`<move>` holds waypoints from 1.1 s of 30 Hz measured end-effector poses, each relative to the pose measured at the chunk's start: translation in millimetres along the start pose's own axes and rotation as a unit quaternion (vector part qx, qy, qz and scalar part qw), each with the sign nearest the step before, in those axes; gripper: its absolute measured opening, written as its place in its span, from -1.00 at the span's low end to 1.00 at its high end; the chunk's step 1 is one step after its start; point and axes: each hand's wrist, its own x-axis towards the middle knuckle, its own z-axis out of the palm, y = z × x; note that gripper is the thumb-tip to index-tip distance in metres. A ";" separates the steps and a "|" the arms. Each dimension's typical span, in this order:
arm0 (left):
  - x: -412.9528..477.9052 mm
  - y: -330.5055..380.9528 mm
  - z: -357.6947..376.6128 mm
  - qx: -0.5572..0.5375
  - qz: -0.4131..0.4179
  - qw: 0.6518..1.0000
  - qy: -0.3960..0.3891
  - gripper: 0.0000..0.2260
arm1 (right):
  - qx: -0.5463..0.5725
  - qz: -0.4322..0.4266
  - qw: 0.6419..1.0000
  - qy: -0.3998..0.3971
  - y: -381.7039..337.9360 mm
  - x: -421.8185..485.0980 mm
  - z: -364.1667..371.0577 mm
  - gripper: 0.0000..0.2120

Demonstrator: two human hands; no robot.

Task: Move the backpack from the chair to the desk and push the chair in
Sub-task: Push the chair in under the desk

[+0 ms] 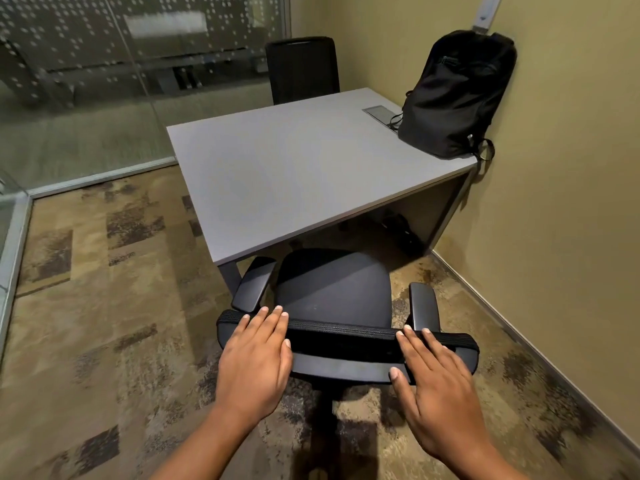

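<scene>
1. Centrally, left hand (254,355) and right hand (438,370) lie flat, fingers extended and unclasped, on the chair (332,299) backrest top, placed for an even forward push.
2. Seat front sits just under the near edge of the desk (277,168); pushing-in appears unfinished.
3. Backpack (457,95) stands upright at the desk's far right corner, propped against the wall (571,168), clear of the chair.

The backpack (455,98) and the office chair (334,299) are black. The desk (294,174) is plain grey; the carpet (114,306) is mottled tan with dark patches.
</scene>
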 end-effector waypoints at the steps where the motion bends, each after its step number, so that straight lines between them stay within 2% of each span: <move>1: 1.2 0.4 0.0 -0.003 -0.002 1.000 0.000 -0.53 | -0.002 0.002 1.000 0.001 0.4 1.9 0.7 -0.41; 16: 41.5 8.2 13.8 -0.028 0.002 0.999 0.030 -0.56 | -0.022 0.004 1.000 0.009 22.6 50.6 -1.8 -0.43; 27: 98.0 28.5 21.3 -0.027 -0.029 0.998 0.041 -0.54 | -0.019 -0.030 0.999 0.018 57.1 120.3 -6.2 -0.45; 33: 123.8 55.9 30.1 -0.036 -0.071 0.994 0.070 -0.54 | -0.034 -0.075 0.996 0.016 89.8 163.9 -12.2 -0.44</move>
